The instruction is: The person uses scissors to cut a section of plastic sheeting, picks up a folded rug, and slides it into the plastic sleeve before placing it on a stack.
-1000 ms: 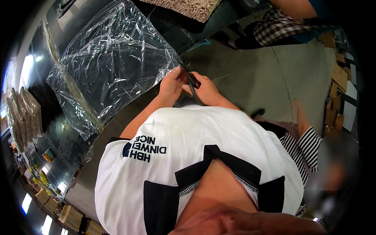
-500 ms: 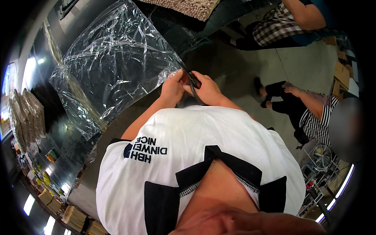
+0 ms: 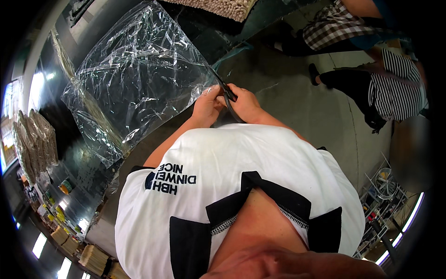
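Observation:
A large sheet of clear plastic film, creased and shiny, lies over the dark table and reaches to its near corner. My left hand pinches that corner of the film between its fingers. Close against it, my right hand is closed around a pair of black scissors. The blades point up and left, along the film's right edge; one handle loop hangs below my fingers. Whether the blades are apart is too small to tell.
A beige shaggy mat lies at the table's far edge. Wrapped, stacked mats and a tape roll are at the left. Two people stand right, one in a checked apron, one in a striped top. A wheeled metal rack is lower right.
The person in the striped top has moved farther away, toward the one in the checked apron. My hands and the scissors stay almost in place at the film's corner.

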`<state>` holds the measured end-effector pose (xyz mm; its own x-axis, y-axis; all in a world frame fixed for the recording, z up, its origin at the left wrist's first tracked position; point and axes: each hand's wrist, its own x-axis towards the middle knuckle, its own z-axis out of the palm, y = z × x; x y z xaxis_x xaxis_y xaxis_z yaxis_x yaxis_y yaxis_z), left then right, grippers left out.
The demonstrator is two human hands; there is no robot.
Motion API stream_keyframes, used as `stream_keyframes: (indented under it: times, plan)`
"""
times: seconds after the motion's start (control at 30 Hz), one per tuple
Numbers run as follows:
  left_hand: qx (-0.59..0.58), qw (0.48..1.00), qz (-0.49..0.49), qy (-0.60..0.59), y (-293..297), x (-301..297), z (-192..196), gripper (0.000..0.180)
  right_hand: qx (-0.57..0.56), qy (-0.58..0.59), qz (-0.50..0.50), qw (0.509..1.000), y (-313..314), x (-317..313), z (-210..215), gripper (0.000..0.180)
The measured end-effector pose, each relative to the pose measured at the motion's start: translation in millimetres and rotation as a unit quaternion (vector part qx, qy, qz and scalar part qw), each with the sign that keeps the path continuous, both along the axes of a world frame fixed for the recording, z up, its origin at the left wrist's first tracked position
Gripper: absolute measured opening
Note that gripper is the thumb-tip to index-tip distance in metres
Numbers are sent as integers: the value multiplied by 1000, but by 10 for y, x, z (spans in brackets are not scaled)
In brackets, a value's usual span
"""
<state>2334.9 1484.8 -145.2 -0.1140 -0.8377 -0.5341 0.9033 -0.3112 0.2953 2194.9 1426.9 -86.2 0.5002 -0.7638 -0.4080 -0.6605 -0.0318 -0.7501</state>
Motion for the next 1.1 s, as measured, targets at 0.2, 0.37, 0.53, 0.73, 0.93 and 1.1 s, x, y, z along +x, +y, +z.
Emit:
stream_keyframes:
  times: [0.2,0.37,0.53,0.73,0.93,1.1]
  plan:
    - [32,999,5,-25,28,-32,97,11,-73,3,-24,997,68,-14,-151,57]
    - [28,999,-11,-38,86,-24,69,8,-84,15,-15,996,67,22,-171,70]
    - [22,996,-50,-67,114,-2,90,11,-73,20,-24,997,63,28,-151,68]
    - [35,997,-34,-53,124,-30,73,20,-78,13,-13,997,68,20,-158,56]
    - [5,997,-50,-63,136,-5,17,5,-65,8,1,998,49,14,-181,49]
    - [7,997,-46,-59,148,-1,-61,10,-72,-4,8,997,55,3,-260,54]
